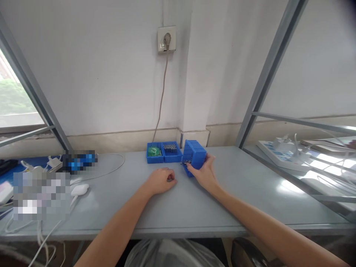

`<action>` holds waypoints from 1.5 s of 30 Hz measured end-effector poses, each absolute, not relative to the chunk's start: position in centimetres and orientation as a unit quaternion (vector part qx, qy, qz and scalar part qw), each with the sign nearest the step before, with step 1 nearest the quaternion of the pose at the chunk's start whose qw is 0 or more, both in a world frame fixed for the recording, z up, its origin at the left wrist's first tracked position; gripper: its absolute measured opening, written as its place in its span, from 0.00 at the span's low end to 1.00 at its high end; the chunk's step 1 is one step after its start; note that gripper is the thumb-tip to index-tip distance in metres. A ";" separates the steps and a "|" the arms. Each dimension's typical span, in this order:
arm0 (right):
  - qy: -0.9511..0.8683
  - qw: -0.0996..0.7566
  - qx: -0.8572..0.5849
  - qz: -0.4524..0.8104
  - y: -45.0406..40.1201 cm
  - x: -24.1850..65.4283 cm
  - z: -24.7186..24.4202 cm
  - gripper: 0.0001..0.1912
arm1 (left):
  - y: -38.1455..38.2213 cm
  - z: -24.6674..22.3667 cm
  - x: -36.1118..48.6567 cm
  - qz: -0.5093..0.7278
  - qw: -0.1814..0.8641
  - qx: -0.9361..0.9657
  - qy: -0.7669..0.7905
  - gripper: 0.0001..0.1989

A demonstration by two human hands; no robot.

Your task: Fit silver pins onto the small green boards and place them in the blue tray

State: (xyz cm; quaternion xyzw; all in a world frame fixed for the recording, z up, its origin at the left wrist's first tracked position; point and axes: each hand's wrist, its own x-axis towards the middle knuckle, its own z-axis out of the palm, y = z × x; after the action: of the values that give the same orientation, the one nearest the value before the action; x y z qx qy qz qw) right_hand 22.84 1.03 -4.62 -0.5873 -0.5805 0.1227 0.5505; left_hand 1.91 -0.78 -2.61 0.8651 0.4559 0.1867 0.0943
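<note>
Head view shows both of the person's hands over a grey surface (178,211). Near the middle, the left hand (161,181) rests in a half-open pose, its fingers loosely curled and the thumb apart from them; nothing shows in its grasp. Farther right, the right hand (205,172) is closed around a blue plastic bin (199,158), thumb on the near side and fingers around the right side. That bin is tipped on its side with its opening toward the left, and small dark metallic pieces (187,162) show at its lower edge; whether it touches the surface cannot be told.

Just left of it, toward the far edge, two more blue bins stand upright side by side. The left bin (155,160) holds green items (154,151), too small to identify, and the right bin (172,158) holds rows of small dark pieces (170,148).

Behind them, a grey cord (162,89) runs down the wall from a plug (167,39) in a wall socket (159,44). At the left lies a white adapter (80,190) among white cables; at the right, past a metal frame (267,78), sits a white power strip (278,158).
</note>
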 end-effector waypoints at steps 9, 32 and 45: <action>-0.588 0.538 -0.593 0.111 0.9 22.8 -4.6 0.35 | -0.9 -2.5 2.0 0.181 0.096 0.863 0.461 0.07; -0.606 0.540 -0.578 0.081 0.7 22.6 -4.5 0.34 | -0.8 -2.6 2.1 0.189 0.097 0.862 0.459 0.07; -0.606 0.544 -0.576 0.066 0.7 22.8 -4.6 0.35 | -1.0 -2.3 2.2 0.195 0.106 0.861 0.458 0.06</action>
State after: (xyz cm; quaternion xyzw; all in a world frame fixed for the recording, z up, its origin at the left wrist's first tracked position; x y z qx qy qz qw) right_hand 22.78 0.72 -4.62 -0.5764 -0.6065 0.0663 0.5436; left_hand 2.19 -1.05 -2.33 0.8607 0.4582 0.1951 0.1056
